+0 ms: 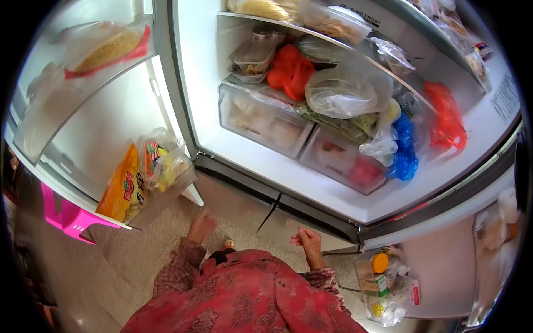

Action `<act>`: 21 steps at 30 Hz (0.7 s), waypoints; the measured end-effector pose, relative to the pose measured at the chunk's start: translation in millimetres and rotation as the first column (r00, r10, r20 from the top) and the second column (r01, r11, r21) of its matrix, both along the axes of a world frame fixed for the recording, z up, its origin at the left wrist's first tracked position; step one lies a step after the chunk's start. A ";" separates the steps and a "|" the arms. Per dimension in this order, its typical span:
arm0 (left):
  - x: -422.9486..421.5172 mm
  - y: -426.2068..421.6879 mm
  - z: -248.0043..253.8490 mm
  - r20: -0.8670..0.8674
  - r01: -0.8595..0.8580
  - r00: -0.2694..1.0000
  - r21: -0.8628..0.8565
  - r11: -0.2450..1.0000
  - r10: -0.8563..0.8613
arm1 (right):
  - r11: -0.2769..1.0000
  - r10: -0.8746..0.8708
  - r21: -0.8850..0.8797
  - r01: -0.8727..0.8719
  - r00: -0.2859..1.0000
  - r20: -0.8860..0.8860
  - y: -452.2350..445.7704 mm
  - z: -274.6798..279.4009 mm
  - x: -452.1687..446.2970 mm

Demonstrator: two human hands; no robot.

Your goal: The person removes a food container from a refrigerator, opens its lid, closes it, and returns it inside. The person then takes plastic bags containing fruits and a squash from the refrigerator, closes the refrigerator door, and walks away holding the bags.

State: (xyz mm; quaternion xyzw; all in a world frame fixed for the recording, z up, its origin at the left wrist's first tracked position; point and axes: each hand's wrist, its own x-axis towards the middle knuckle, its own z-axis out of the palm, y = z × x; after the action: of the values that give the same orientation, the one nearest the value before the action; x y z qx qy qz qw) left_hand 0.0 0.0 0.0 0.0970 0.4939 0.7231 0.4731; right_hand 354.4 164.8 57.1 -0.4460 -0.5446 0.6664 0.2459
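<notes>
An open fridge [206, 133] stands in front of me with both doors swung wide. My left hand [202, 226] is low by the left door, smeared by motion, so its fingers cannot be made out. Close by it is the door's bottom bin, holding an orange food packet [119, 186] and other bagged food. In front of the lower drawer fronts [297, 225], my right hand [308, 244] is raised with its fingers curled together and nothing visible in them. Neither hand appears to touch the fridge.
Bagged food fills the shelves, among it a red bag [290, 72], a clear bag [350, 91] and a blue bag [404, 147]. Two clear drawers [264, 119] sit below. A yellow-lidded jar [380, 263] stands in the right door's bin. A pink plastic stool [78, 222] is behind the left door.
</notes>
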 end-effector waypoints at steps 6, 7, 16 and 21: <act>-22.0 102.3 167.8 -0.466 -0.027 0.882 0.093 0.995 0.068 | 0.998 -0.044 -0.054 0.045 0.999 0.022 -10.7 -8.5 11.6; -32.5 121.0 188.9 -0.518 -0.020 0.851 0.135 0.991 0.088 | 0.996 -0.069 -0.062 0.070 0.997 0.023 -13.7 -7.1 17.8; -135.6 258.2 311.0 -0.757 -0.245 0.584 0.178 0.953 0.292 | 0.991 -0.119 -0.056 0.122 0.991 0.057 -22.1 -2.6 65.9; -199.6 315.3 313.8 -0.945 -0.403 0.260 0.081 0.911 0.199 | 0.982 -0.161 -0.092 0.167 0.985 0.070 -21.7 -15.3 63.8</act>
State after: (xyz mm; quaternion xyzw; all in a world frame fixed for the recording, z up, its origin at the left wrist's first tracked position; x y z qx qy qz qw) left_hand -199.6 315.3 313.8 0.3579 0.7454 0.5609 -0.0414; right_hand 418.2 143.1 41.8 -0.5212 -0.4803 0.6554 0.2609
